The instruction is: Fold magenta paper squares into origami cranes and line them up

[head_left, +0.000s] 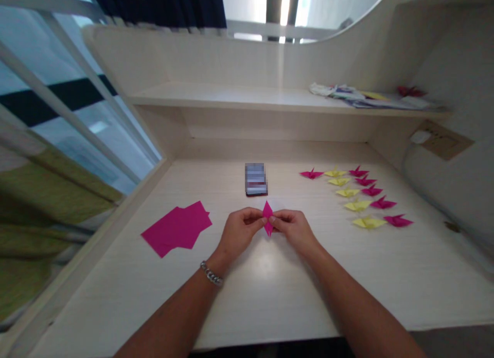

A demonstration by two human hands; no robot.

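A small piece of pink origami paper (267,212), folded into a narrow diamond, stands upright between my two hands over the middle of the desk. My left hand (242,228) pinches its left edge between thumb and fingers. From the other side, my right hand (292,225) pinches the right edge, its thumb almost touching the left thumb. Just beyond the hands lies a phone (256,179), its screen blurred. Flat pink paper sheets (177,228) overlap on the desk to the left.
Several pink paper cranes (382,202) and yellow paper cranes (357,206) stand in rows at the right. Above the desk's back runs a shelf (231,96) with papers (358,94). A cable (428,196) hangs from a wall socket (443,139). Metal bars (73,85) line the left.
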